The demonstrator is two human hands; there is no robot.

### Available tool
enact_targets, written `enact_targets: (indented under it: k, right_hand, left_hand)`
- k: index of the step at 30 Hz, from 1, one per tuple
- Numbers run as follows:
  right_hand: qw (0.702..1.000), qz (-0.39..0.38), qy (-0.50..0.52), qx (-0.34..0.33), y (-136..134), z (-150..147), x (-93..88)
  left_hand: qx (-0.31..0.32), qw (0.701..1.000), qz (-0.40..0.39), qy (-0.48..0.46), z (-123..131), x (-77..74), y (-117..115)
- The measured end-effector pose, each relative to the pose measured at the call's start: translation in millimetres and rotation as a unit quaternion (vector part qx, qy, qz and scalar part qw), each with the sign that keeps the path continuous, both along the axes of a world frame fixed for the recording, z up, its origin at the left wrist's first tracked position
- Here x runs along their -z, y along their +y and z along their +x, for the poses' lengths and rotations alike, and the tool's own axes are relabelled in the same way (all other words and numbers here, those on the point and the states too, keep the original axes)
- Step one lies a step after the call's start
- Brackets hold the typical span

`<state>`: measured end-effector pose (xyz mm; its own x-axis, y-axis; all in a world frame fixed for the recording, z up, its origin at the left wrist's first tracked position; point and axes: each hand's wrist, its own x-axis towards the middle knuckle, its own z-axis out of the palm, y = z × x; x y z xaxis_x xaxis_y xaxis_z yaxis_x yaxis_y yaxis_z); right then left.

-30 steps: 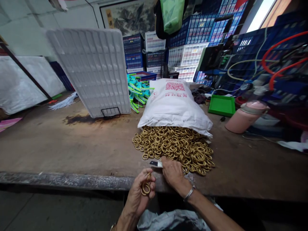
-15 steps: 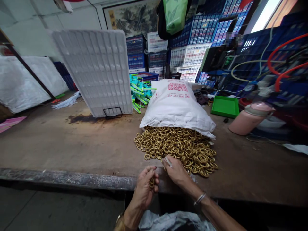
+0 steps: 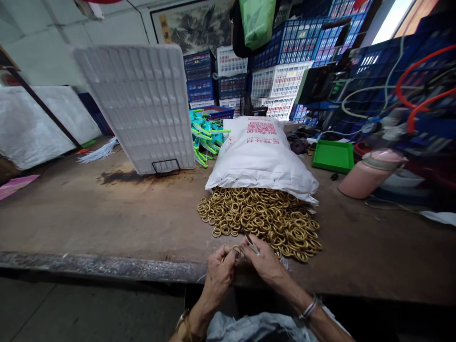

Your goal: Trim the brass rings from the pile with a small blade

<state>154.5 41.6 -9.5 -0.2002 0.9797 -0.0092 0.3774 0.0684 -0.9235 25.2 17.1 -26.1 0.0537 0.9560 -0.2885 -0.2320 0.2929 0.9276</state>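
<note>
At the table's front edge, my left hand (image 3: 220, 270) is closed with its thumb and fingertips pinching a gold-coloured ring (image 3: 236, 247) that stands up between my two hands. My right hand (image 3: 262, 256) is closed around a small, thin tool (image 3: 252, 244) with a dark tip and a pale metal side; its exact kind is unclear. The right fingertips meet the ring's right side. Just beyond the hands lies a heap of gold-coloured rings (image 3: 263, 213), spilling from the mouth of a white woven sack (image 3: 254, 156) with red print.
A pale ribbed plastic panel (image 3: 142, 109) stands upright in a black wire stand (image 3: 166, 166). Behind the sack are turquoise and green plastic pieces (image 3: 206, 135). To the right are a green tray (image 3: 333, 156) and a pink bottle (image 3: 366, 175). Stacked crates (image 3: 281, 80) line the back.
My left hand has turned and moved up and right to meet my right hand. One ring now shows between the fingertips, and the tool's dark tip has come into view.
</note>
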Motion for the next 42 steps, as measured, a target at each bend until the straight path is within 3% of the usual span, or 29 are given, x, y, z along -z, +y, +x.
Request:
enact_targets:
  k: [4, 6, 11, 16, 23, 34, 38, 42]
  right_hand:
    - [0.995, 0.058, -0.077, -0.032, -4, 3, -4.9]
    - [0.994, 0.066, -0.084, -0.036, -6, 3, -4.3]
    - [1.0, 0.001, 0.028, 0.008, -6, 4, 0.8]
    - [0.994, -0.055, 0.093, 0.014, -5, 8, 3.1]
    - [0.999, 0.003, 0.031, 0.008, -5, 14, -1.2]
    - [0.999, -0.005, 0.052, 0.015, -4, 25, 8.0]
    - [0.999, 0.026, -0.031, 0.028, -8, 28, 10.4]
    - [0.986, 0.07, -0.148, -0.02, -16, 30, 8.6]
  left_hand:
    - [0.007, 0.985, 0.13, 0.115, -3, -9.9, 0]
    - [0.011, 0.98, 0.149, 0.132, -2, -14.6, 0]
    - [0.029, 0.999, 0.037, 0.027, 4, -18.9, -3]
    - [0.069, 0.986, -0.035, -0.146, 12, -16.1, -9]
    - [0.052, 0.999, 0.012, -0.002, 19, -24.9, -7]
    - [0.084, 0.996, -0.007, -0.039, 27, -14.6, -8]
    - [0.079, 0.996, -0.011, -0.038, 27, -15.7, -8]
    - [0.078, 0.996, 0.002, -0.052, 26, -15.7, -7]
